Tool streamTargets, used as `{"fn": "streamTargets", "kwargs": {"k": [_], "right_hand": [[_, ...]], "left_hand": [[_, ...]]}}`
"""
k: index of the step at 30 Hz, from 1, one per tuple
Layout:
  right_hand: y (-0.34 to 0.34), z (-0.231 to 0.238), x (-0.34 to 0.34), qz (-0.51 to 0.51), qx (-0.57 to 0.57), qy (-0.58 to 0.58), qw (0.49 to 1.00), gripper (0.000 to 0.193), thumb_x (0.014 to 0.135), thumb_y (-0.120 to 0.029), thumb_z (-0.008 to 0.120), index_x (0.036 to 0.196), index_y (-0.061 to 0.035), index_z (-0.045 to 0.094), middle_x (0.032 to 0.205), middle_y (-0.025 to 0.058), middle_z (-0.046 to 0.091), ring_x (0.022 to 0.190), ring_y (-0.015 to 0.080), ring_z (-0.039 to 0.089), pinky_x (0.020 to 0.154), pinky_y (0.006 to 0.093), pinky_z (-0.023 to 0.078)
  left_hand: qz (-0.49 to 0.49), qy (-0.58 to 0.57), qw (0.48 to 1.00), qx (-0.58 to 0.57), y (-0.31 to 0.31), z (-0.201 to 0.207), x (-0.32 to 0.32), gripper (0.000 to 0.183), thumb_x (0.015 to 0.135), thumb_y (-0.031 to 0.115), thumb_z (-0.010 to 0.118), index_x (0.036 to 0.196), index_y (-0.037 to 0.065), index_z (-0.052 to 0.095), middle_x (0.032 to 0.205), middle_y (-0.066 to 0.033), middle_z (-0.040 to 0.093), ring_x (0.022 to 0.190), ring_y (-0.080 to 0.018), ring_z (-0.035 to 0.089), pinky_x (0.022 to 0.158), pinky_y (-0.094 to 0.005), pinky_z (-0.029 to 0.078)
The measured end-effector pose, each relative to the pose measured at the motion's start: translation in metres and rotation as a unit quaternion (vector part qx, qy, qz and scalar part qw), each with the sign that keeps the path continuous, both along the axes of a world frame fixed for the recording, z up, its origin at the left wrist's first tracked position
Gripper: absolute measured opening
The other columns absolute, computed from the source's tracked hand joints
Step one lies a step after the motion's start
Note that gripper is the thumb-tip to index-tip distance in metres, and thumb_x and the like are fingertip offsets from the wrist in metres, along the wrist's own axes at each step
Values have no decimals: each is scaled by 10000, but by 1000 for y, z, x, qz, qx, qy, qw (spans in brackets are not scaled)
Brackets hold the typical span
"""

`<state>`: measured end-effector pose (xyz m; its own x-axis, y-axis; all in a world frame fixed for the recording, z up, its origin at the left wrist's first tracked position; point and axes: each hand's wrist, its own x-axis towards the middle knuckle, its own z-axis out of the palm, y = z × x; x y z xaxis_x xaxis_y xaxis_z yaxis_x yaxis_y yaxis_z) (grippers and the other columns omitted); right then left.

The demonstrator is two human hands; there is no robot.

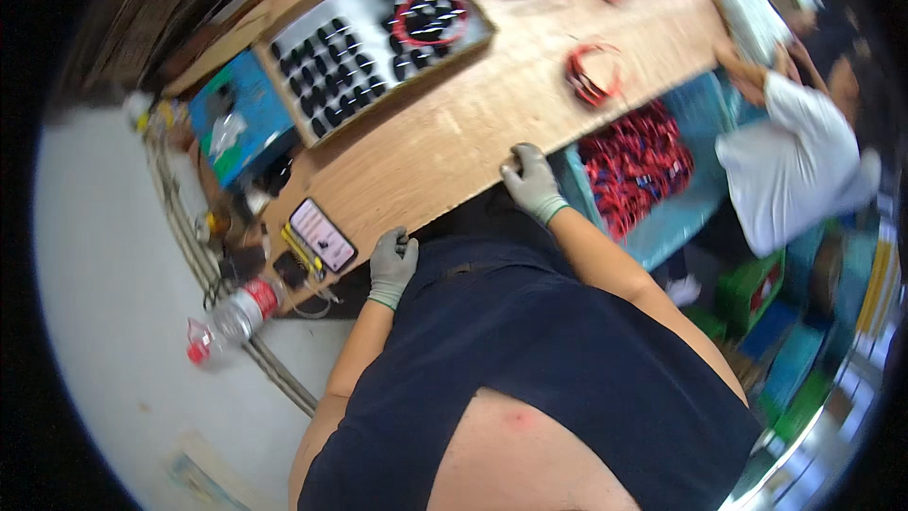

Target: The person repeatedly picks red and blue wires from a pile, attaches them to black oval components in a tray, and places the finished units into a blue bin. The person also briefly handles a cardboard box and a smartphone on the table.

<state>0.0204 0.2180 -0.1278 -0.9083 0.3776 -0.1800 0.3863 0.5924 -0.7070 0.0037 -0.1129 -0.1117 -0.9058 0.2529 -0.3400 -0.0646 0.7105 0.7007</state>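
**Gloved hands gripping the workbench edge**

The wooden workbench [454,132] is running diagonally, its long axis rising from lower left to upper right. Both hands are resting on its near edge, holding nothing else: the right hand [528,178] curled over the rim beside the blue bin of red wires [636,170], the left hand [392,263] loosely closed near the phone [323,235]. Judging by this, no part is being handled; reaching forward to the tray of black parts [374,38] would come first.

A tray of black parts [374,38] sits far on the table, a red wire coil [593,76] to its right. A phone [323,235] lies near the edge; a plastic bottle [232,319] lies at left. A light-blue crate of red wires [636,166] stands right.
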Motion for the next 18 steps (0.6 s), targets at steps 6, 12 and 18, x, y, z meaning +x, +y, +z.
{"fn": "streamTargets", "kwargs": {"k": [6, 12, 18], "right_hand": [[-37, 6, 136, -172, -7, -108, 979, 472, 885, -303, 630, 1244, -2, 574, 1277, 243, 574, 1226, 390, 533, 1069, 439, 412], [-77, 9, 299, -470, -104, -248, 841, 496, 895, -366, 586, 1221, 7, 600, 1213, 268, 629, 1173, 411, 582, 1020, 449, 443], [-171, -25, 429, -655, -184, -252, 688, 484, 884, -354, 599, 1175, 32, 611, 1153, 288, 646, 1127, 429, 603, 975, 451, 459]], "left_hand": [[-243, 4, 970, 6, 16, -8, -40, 319, 849, 216, 695, 1073, -10, 673, 961, -188, 696, 848, -312, 688, 781, -396, 546], [-405, 45, 913, -25, 62, -25, -53, 359, 877, 268, 681, 1110, -4, 657, 1032, -202, 698, 969, -358, 669, 867, -419, 523], [-455, -9, 890, -34, 105, -32, -50, 330, 886, 232, 687, 1126, 9, 646, 1069, -205, 699, 1012, -340, 675, 890, -396, 518]]}}
